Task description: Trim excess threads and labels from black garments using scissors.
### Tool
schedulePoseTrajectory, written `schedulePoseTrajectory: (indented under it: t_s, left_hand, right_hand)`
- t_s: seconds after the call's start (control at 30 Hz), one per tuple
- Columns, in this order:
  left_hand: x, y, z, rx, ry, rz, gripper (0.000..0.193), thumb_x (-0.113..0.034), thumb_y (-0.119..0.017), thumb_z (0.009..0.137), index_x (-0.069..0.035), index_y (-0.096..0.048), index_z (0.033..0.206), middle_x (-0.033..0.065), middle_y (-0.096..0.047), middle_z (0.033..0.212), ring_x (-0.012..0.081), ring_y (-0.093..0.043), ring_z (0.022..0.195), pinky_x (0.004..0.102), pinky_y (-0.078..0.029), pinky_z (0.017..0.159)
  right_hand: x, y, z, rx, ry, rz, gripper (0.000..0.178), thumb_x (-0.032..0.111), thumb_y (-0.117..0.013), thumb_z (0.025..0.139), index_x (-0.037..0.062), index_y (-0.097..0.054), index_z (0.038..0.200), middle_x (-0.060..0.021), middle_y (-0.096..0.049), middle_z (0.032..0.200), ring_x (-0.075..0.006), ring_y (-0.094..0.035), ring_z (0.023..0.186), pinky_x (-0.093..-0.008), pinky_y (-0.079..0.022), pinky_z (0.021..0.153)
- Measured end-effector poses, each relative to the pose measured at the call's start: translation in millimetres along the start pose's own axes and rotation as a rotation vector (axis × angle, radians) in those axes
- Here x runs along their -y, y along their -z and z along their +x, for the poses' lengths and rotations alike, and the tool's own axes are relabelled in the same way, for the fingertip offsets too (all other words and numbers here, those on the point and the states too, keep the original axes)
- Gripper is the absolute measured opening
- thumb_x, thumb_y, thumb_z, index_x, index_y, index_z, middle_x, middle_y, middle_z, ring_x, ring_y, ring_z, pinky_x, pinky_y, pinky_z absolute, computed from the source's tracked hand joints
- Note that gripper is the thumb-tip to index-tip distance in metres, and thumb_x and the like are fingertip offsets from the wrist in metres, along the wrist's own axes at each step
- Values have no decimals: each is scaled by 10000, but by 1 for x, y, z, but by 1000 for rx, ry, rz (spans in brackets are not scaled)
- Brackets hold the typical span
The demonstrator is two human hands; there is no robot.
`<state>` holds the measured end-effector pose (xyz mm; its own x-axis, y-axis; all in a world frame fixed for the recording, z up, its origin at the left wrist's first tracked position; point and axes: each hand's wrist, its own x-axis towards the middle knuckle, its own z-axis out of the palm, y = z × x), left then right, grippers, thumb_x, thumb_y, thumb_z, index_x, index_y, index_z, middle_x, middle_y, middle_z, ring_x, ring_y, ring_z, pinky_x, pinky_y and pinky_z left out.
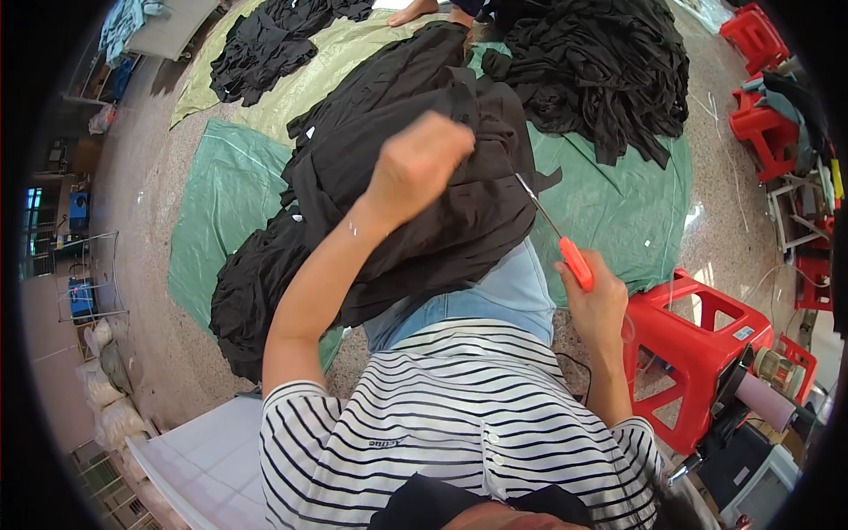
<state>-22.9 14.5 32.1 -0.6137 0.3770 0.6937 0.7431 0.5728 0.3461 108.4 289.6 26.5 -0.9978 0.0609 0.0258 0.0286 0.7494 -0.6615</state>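
A pile of black garments [415,225] covers my lap and spreads out over the sheets in front of me. My left hand [419,168] is raised just above the cloth, blurred by motion. Its fingers are curled closed, and whatever they may pinch cannot be made out. On the right, my right hand [595,296] grips a red-handled tool [576,263] with a long, thin metal shaft. The tool's tip points up and left, by the right edge of the black cloth, where a narrow dark strip [548,179] sticks out.
Green sheeting [609,203] lies under the cloth, with yellowish sheeting [340,84] beyond. More black garments [609,66] are heaped at far right and far left [265,49]. A red plastic stool [698,322] stands close to my right arm. Another person's bare foot [412,11] shows at the far edge.
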Motion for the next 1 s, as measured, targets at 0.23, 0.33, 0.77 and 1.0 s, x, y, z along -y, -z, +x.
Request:
schedulePoseTrajectory:
  t_s: [0.23,0.33,0.77,1.0]
  left_hand:
    - [-3,-9,-39,188,355,-58,168,44,-668,769,-19,-645,923,91,-550,869,250,-628,701,329,-522,626]
    - [-3,-12,-39,151,496,-161,180,65,-672,765,-2,-644,930,71,-565,865,163,-623,684,267,-520,609]
    - [-6,-17,-37,52,600,-217,167,64,-665,732,-2,-579,858,103,-614,806,200,-648,677,292,-530,621]
    - [1,-7,-12,29,568,-206,202,-12,-717,783,-27,-625,962,50,-615,820,107,-598,664,234,-488,573]
  right_hand:
    - [14,-5,15,63,140,-28,312,320,-764,809,78,-651,971,-143,-670,781,-361,-641,654,-417,-484,566]
    - [23,-5,18,81,185,-18,300,321,-766,805,84,-654,950,-134,-670,770,-350,-640,640,-413,-480,551]
    - [31,-11,21,146,191,-117,296,345,-741,830,73,-633,867,-148,-601,605,-382,-588,548,-433,-442,499]
    - [30,-12,31,55,201,-47,279,317,-746,831,72,-637,909,-147,-647,699,-385,-615,598,-432,-467,524]
